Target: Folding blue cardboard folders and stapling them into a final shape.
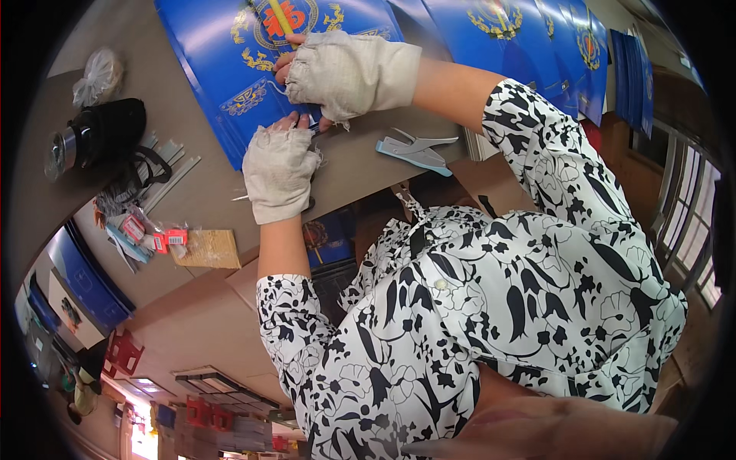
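A glossy blue sheet [201, 54] with a red and gold emblem lies on the grey-brown table. My left hand [282, 170], in a cream fingerless glove, is closed at the sheet's near edge, fingertips pinched together there. Over the sheet, my right hand [349, 75] in a matching glove has its fingers curled; its thumb reaches down toward the left fingertips. A yellow strip [277, 14] runs across the emblem to the right fingers, and a thin white cord curves beside them. Whatever is between the right fingers is hidden. A light-blue stapler-like hand tool [415, 151] lies below my right wrist.
More blue printed sheets [502, 46] overlap at the right. On the left are a black cylindrical container [107, 132], a clear plastic bag [98, 77], thin grey strips [172, 184], small red boxes [170, 239] and a tan block [208, 249]. Red stools [123, 354] stand beyond.
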Demonstrator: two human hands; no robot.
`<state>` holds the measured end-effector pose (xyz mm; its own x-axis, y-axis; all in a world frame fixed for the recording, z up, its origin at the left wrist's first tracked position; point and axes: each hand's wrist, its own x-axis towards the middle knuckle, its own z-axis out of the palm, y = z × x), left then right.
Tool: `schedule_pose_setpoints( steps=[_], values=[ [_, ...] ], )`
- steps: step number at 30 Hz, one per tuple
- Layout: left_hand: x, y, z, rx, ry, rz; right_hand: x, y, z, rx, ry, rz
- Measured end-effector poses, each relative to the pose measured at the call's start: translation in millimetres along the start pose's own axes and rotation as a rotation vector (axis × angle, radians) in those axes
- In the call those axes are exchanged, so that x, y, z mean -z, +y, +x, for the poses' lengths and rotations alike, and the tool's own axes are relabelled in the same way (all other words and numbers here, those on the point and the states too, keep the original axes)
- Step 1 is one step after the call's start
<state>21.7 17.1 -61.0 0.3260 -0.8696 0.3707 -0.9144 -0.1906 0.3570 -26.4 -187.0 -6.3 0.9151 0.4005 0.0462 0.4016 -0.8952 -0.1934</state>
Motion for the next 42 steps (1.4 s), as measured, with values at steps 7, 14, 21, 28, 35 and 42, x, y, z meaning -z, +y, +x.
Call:
schedule_pose_setpoints(
  steps=[7,14,21,28,35,42],
  values=[
    [-3.0,0.4,-1.5,0.001,-0.013,0.003,-4.5,6.4,-5.4,0.003,-0.062,0.035],
    [0.4,1.9,-0.2,0.004,-0.042,0.018,-10.0,8.7,-7.5,-0.022,-0.035,0.082],
    [0.5,1.5,-1.0,0.005,-0.030,0.014,-6.2,9.0,-5.1,-0.045,-0.069,0.096],
    [1.9,2.1,0.6,-0.012,-0.048,0.023,-10.5,11.3,-5.8,-0.044,-0.030,0.083],
    [7.4,7.6,5.0,0.018,-0.071,-0.047,-10.6,11.0,-7.3,-0.028,-0.007,0.063],
    [8.9,10.4,7.3,-0.010,-0.093,0.036,-22.5,15.3,-8.0,-0.062,0.022,0.094]
  ],
)
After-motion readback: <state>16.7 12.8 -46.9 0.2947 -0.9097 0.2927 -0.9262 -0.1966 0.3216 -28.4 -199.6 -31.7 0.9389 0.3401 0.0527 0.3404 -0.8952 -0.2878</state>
